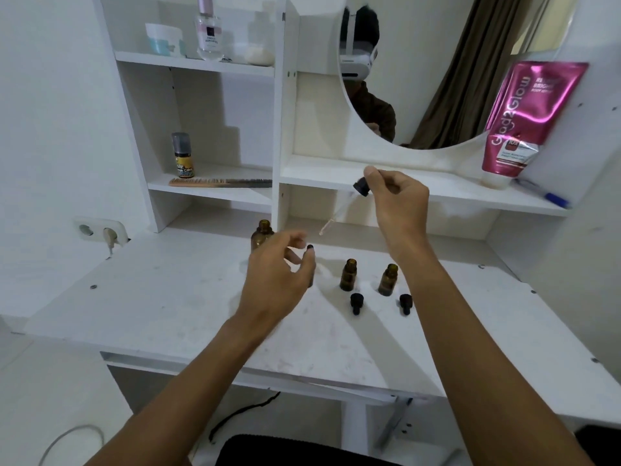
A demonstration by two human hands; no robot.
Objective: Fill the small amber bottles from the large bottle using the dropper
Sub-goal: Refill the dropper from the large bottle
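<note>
Dropper pinched aloft by right hand; left hand's hold on small bottle unclear.

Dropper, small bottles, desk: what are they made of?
The dropper: clear tube, likely glass; matte black bulb, looks like rubber. The small bottles: amber, translucent, glossy; glass or plastic, can't tell. The desk: white matte board, probably laminate; scuffs and screw heads show.
</note>
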